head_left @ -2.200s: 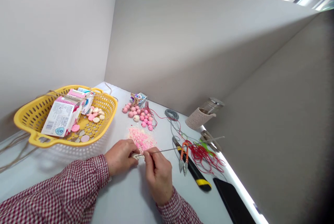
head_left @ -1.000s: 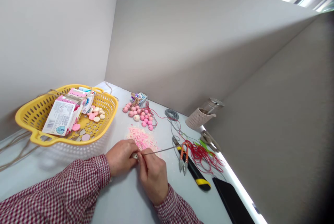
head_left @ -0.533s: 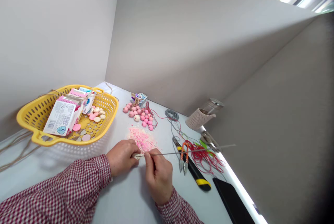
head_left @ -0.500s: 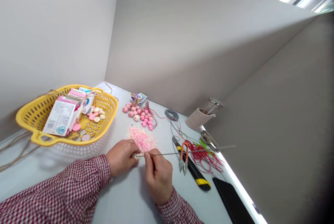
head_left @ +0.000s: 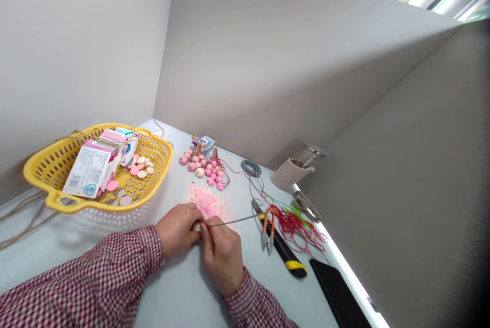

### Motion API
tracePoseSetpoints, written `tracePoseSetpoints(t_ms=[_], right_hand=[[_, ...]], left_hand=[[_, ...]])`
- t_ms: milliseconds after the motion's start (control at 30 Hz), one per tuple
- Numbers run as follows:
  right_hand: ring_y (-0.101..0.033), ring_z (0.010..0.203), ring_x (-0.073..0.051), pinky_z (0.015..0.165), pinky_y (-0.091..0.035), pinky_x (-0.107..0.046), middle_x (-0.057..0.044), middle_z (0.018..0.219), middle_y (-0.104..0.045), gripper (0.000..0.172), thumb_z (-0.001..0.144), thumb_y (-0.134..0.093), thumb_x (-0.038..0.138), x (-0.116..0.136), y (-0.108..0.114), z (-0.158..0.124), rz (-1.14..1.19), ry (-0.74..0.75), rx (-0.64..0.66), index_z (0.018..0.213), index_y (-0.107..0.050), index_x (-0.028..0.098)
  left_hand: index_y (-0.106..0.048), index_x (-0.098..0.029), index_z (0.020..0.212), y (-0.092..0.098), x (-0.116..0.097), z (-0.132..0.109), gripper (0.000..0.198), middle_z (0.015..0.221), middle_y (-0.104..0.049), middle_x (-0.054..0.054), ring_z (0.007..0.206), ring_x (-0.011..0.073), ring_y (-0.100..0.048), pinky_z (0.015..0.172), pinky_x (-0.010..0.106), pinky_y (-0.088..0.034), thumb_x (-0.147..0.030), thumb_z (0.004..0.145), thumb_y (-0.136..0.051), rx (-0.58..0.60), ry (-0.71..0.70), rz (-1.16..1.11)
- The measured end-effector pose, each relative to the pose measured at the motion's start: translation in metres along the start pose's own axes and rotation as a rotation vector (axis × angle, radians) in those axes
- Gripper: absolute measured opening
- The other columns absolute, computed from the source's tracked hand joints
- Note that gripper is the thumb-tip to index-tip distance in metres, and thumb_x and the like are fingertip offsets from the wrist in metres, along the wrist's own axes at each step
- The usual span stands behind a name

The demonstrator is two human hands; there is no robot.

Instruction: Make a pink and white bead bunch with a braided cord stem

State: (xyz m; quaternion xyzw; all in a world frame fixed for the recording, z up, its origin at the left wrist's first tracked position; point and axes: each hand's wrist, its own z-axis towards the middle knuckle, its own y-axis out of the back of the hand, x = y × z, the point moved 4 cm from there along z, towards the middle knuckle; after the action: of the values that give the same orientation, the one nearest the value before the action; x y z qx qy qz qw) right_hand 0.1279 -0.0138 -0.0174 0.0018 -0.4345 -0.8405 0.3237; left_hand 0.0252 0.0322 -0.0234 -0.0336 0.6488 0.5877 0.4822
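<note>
Smooth plas. basket, metal-lkg rod, rough shavings, cloth sleeves, matt tbl

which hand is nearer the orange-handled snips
Right. The right hand is to the left of the orange-handled snips, apart from them; the left hand is farther left, beyond the right.

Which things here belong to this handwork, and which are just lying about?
Apparently in use:
left hand, pinching a small whitish piece
right hand, gripping a thin grey rod or wire
probably loose pink shavings

Apparently lying about:
yellow perforated plastic basket
orange-handled metal snips
black-and-yellow long tool
tangled red cord
</note>
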Motion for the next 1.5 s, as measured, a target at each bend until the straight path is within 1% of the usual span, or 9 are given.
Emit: tracePoseSetpoints(t_ms=[167,400,633,900,1133,1200,1267,1367,1500], right_hand=[[-0.053,0.054,-0.013,0.051,-0.037,-0.024,-0.002,0.062,-0.056,0.022,0.087,-0.036,0.011,0.003,0.001,0.0,-0.029,0.035,-0.008,0.075,-0.053,0.016],[-0.048,0.051,-0.012,0.049,-0.037,-0.024,-0.001,0.059,-0.051,0.02,0.087,-0.04,0.012,-0.001,0.015,-0.002,0.022,-0.044,-0.171,0.069,-0.049,0.017],[-0.048,0.05,-0.012,0.049,-0.035,-0.024,-0.001,0.058,-0.051,0.022,0.087,-0.039,0.012,0.002,0.012,-0.001,-0.045,0.002,-0.13,0.068,-0.05,0.017],[-0.052,0.056,-0.015,0.052,-0.036,-0.026,-0.004,0.063,-0.057,0.023,0.087,-0.035,0.011,0.004,-0.001,0.0,-0.099,0.042,0.029,0.075,-0.054,0.016],[-0.052,0.056,-0.014,0.053,-0.036,-0.025,-0.004,0.065,-0.058,0.022,0.088,-0.037,0.014,0.002,-0.002,-0.002,-0.047,-0.012,0.008,0.076,-0.055,0.016],[-0.052,0.056,-0.013,0.054,-0.038,-0.024,-0.003,0.064,-0.056,0.02,0.088,-0.04,0.019,-0.006,0.001,-0.003,0.083,-0.141,-0.04,0.073,-0.054,0.016],[-0.048,0.052,-0.012,0.052,-0.038,-0.023,0.0,0.058,-0.052,0.023,0.088,-0.043,0.026,-0.017,0.004,-0.004,0.273,-0.332,-0.106,0.067,-0.05,0.018],[-0.039,0.044,-0.009,0.043,-0.032,-0.021,0.004,0.053,-0.045,0.029,0.086,-0.046,0.037,-0.028,0.005,-0.005,0.594,-0.576,-0.128,0.064,-0.046,0.019],[-0.034,0.04,-0.007,0.039,-0.025,-0.02,0.006,0.051,-0.045,0.031,0.08,-0.054,0.046,-0.028,0.003,-0.003,0.956,-0.749,-0.081,0.067,-0.048,0.018]], left_hand=[[-0.064,-0.015,0.071,0.0,0.001,0.001,0.012,0.073,-0.059,0.002,0.071,0.0144,-0.053,0.064,0.023,-0.038,-0.011,0.068,-0.054,0.002,-0.006,-0.006],[-0.065,-0.016,0.078,0.003,-0.001,0.0,0.016,0.076,-0.06,0.002,0.072,0.0148,-0.053,0.065,0.024,-0.039,-0.013,0.064,-0.057,-0.009,0.041,-0.016],[-0.063,-0.016,0.077,0.001,-0.002,0.001,0.013,0.076,-0.059,0.002,0.071,0.0146,-0.053,0.064,0.024,-0.038,-0.015,0.066,-0.057,-0.005,0.056,0.006],[-0.057,-0.016,0.071,-0.003,0.0,0.0,0.011,0.077,-0.057,0.003,0.074,0.0165,-0.052,0.066,0.026,-0.04,-0.009,0.065,-0.05,-0.001,-0.012,0.041],[-0.058,-0.016,0.07,-0.002,-0.002,-0.001,0.014,0.077,-0.057,0.003,0.074,0.0161,-0.052,0.067,0.027,-0.04,-0.007,0.066,-0.048,-0.017,-0.033,0.024],[-0.06,-0.015,0.077,0.001,-0.002,0.0,0.014,0.074,-0.057,0.002,0.069,0.0146,-0.051,0.064,0.026,-0.039,-0.01,0.067,-0.051,-0.038,0.003,-0.075],[-0.059,-0.015,0.085,0.004,-0.001,0.001,0.018,0.066,-0.054,-0.002,0.06,0.012,-0.048,0.058,0.024,-0.038,-0.018,0.069,-0.054,-0.045,0.061,-0.282],[-0.055,-0.015,0.085,0.001,0.0,0.004,0.025,0.06,-0.052,-0.004,0.048,0.0085,-0.044,0.047,0.022,-0.037,-0.036,0.073,-0.054,0.077,0.131,-0.702],[-0.048,-0.015,0.076,-0.006,-0.004,0.003,0.042,0.061,-0.059,0.0,0.039,0.006,-0.045,0.037,0.019,-0.036,-0.056,0.071,-0.053,0.25,0.24,-1.143]])
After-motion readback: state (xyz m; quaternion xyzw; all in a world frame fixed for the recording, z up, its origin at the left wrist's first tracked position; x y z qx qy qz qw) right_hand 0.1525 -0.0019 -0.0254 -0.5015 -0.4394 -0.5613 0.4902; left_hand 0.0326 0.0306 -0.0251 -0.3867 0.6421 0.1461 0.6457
